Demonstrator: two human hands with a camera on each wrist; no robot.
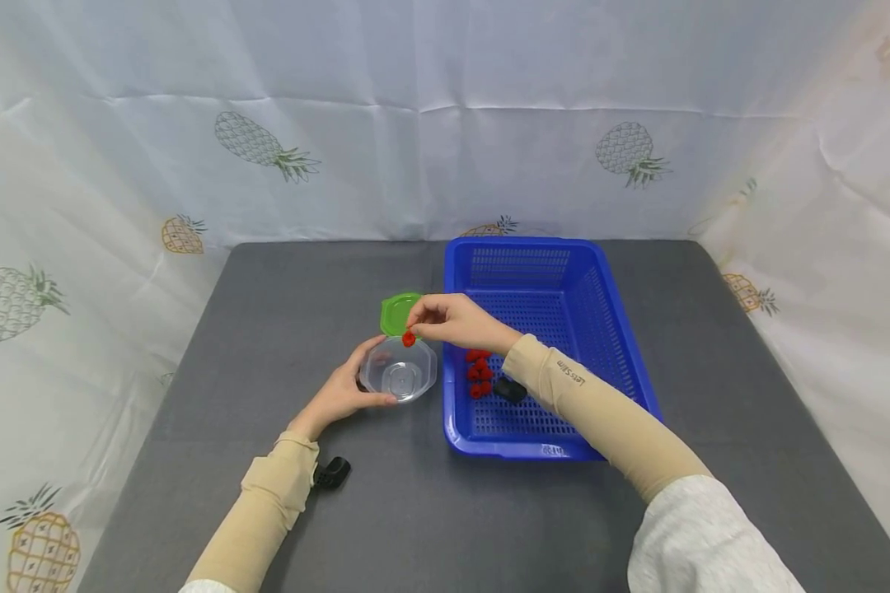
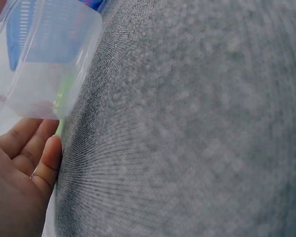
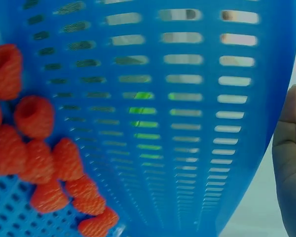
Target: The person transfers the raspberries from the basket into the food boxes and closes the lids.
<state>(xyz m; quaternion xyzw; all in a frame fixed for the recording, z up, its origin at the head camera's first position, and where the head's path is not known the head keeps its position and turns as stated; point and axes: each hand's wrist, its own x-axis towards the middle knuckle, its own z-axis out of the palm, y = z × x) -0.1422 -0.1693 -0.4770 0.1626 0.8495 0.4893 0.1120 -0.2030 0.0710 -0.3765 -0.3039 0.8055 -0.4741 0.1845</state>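
A clear plastic container (image 1: pixel 403 380) stands on the grey table, and my left hand (image 1: pixel 344 389) grips it from the left, thumb at the near side and fingers at the far side. In the left wrist view the container (image 2: pixel 54 59) tapers towards its base beside the fingers. Over its far rim, my right hand (image 1: pixel 456 319) pinches a red raspberry (image 1: pixel 409 338) between thumb and fingertips. Behind the container lies a green lid (image 1: pixel 396 315), partly covered by the right hand. Several more raspberries (image 3: pixel 37 160) lie in the blue basket (image 1: pixel 456 424), along its left wall.
The blue basket's slotted wall rises just right of the container. Inside it, a black object (image 1: pixel 509 389) shows next to the raspberries, partly under the right forearm. Another black object (image 1: pixel 332 473) is by the left wrist. A white pineapple-print curtain (image 1: pixel 415 173) hangs behind the table.
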